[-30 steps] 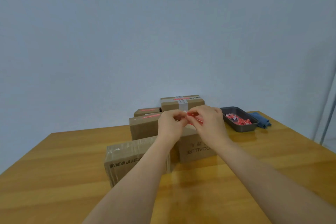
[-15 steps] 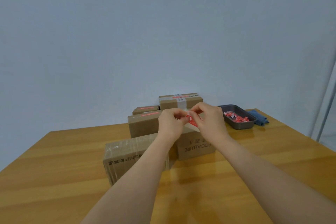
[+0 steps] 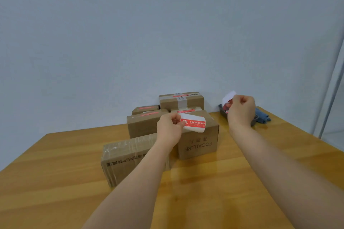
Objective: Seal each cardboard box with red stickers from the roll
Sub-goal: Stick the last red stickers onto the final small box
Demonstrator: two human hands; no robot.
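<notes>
My left hand [image 3: 170,128] pinches a red and white sticker [image 3: 194,124] above the box printed FOCALLURE [image 3: 200,141]. My right hand [image 3: 241,110] is curled around a white strip of backing paper [image 3: 228,97] and hovers over the dark tray [image 3: 224,112] at the back right. A long taped box [image 3: 126,158] lies in front, partly behind my left forearm. Three more boxes [image 3: 181,100] [image 3: 146,108] [image 3: 143,123] at the back carry red stickers on top.
A blue cloth [image 3: 262,117] lies right of the tray near the table's far right edge. The wooden table [image 3: 55,182] meets a plain wall behind the boxes. A glass or metal upright stands at the far right.
My hands were together peeling a sticker. They have pulled apart: the right one has moved right over the tray with the backing, the left keeps the sticker.
</notes>
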